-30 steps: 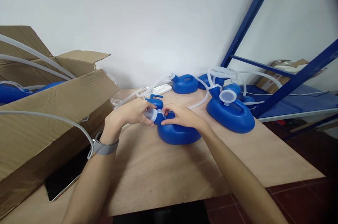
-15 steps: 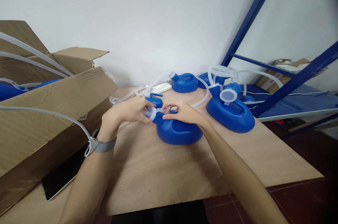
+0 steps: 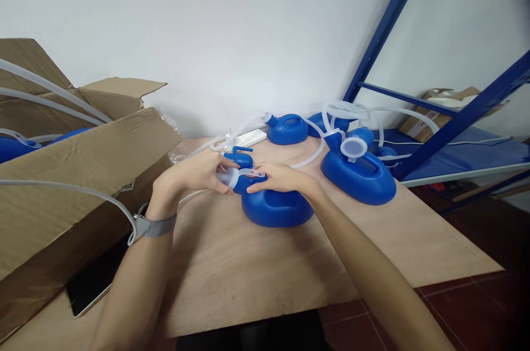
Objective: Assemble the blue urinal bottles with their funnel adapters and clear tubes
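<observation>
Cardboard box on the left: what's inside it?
Some blue plastic and pale flexible tubes show above its near flap. Whatever lies lower is covered by that flap, so I can't count the pieces.

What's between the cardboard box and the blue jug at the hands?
Head view: the left hand, grey band on its wrist, over wooden tabletop, with a thin white cord partly hidden by the hand.
</observation>
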Demonstrator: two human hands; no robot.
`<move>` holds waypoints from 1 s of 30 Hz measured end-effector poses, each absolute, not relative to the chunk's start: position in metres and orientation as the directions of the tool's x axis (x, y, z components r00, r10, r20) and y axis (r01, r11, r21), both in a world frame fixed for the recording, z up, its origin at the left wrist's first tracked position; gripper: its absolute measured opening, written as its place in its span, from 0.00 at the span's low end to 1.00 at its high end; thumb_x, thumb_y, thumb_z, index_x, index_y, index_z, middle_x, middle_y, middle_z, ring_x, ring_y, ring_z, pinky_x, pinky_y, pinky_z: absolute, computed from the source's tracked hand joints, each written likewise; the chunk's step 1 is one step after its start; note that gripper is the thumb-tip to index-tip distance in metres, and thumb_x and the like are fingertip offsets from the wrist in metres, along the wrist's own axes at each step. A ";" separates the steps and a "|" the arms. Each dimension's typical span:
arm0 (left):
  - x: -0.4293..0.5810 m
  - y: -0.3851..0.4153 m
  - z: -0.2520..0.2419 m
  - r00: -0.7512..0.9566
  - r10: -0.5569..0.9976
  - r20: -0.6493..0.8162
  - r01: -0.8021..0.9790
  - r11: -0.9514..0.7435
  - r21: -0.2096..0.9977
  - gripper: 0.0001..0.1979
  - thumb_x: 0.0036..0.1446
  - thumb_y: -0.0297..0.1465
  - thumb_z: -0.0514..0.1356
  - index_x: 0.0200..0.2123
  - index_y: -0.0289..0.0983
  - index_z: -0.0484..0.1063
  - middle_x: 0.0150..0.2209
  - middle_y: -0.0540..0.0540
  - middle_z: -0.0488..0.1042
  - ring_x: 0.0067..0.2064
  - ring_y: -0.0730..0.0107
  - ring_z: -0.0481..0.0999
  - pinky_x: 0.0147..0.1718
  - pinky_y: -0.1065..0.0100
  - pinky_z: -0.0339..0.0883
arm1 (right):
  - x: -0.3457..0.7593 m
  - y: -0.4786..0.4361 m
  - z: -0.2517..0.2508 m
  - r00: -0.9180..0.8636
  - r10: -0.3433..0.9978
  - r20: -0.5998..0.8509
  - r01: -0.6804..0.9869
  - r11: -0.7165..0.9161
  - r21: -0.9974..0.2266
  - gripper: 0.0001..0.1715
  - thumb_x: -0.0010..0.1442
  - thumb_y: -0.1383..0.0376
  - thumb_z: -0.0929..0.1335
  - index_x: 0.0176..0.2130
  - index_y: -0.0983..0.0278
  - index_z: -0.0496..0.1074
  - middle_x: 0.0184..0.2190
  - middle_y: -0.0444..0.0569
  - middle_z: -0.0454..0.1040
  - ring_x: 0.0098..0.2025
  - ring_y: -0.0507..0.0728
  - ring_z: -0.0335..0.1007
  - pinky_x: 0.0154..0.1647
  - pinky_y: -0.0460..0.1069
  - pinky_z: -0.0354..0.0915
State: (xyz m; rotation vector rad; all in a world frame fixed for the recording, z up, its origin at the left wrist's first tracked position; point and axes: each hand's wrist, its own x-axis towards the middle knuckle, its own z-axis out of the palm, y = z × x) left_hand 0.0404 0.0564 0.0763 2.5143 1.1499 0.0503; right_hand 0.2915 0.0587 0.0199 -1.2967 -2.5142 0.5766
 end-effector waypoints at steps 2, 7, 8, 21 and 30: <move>0.042 0.056 0.074 0.667 0.739 -0.094 0.718 -0.604 0.346 0.30 0.52 0.44 0.68 0.57 0.41 0.80 0.43 0.45 0.83 0.45 0.54 0.79 0.45 0.61 0.70 | 0.294 0.061 0.019 -0.611 0.792 0.013 0.672 0.527 -0.521 0.19 0.63 0.46 0.75 0.37 0.59 0.81 0.40 0.45 0.83 0.42 0.61 0.79 0.45 0.51 0.70; 0.054 0.054 0.068 0.695 0.719 0.007 0.677 -0.658 0.330 0.27 0.54 0.41 0.70 0.57 0.40 0.79 0.51 0.43 0.82 0.51 0.51 0.78 0.51 0.59 0.69 | 0.299 0.064 0.017 -0.603 0.796 -0.053 0.669 0.469 -0.577 0.23 0.64 0.45 0.73 0.49 0.57 0.82 0.50 0.49 0.84 0.52 0.66 0.79 0.54 0.56 0.71; 0.055 0.054 0.067 0.695 0.719 0.026 0.674 -0.664 0.324 0.25 0.53 0.41 0.71 0.53 0.40 0.81 0.48 0.43 0.83 0.49 0.52 0.79 0.49 0.59 0.69 | 0.300 0.064 0.017 -0.607 0.791 -0.073 0.669 0.459 -0.585 0.26 0.64 0.44 0.73 0.53 0.56 0.81 0.54 0.49 0.83 0.55 0.67 0.79 0.57 0.57 0.70; 0.025 0.062 0.073 0.503 0.857 0.114 0.645 -0.460 0.610 0.25 0.42 0.52 0.75 0.35 0.40 0.80 0.37 0.47 0.83 0.37 0.59 0.81 0.37 0.63 0.73 | 0.311 0.064 0.016 -0.634 0.769 -0.089 0.638 0.454 -0.622 0.28 0.64 0.40 0.71 0.52 0.52 0.84 0.53 0.44 0.84 0.58 0.68 0.78 0.61 0.56 0.67; -0.002 0.069 0.069 0.478 0.851 -0.216 0.828 -0.354 0.436 0.35 0.42 0.45 0.72 0.56 0.41 0.77 0.49 0.43 0.83 0.49 0.51 0.82 0.47 0.60 0.74 | 0.322 0.060 0.016 -0.608 0.790 -0.078 0.651 0.440 -0.619 0.26 0.64 0.40 0.71 0.50 0.53 0.84 0.51 0.43 0.85 0.53 0.67 0.81 0.55 0.54 0.69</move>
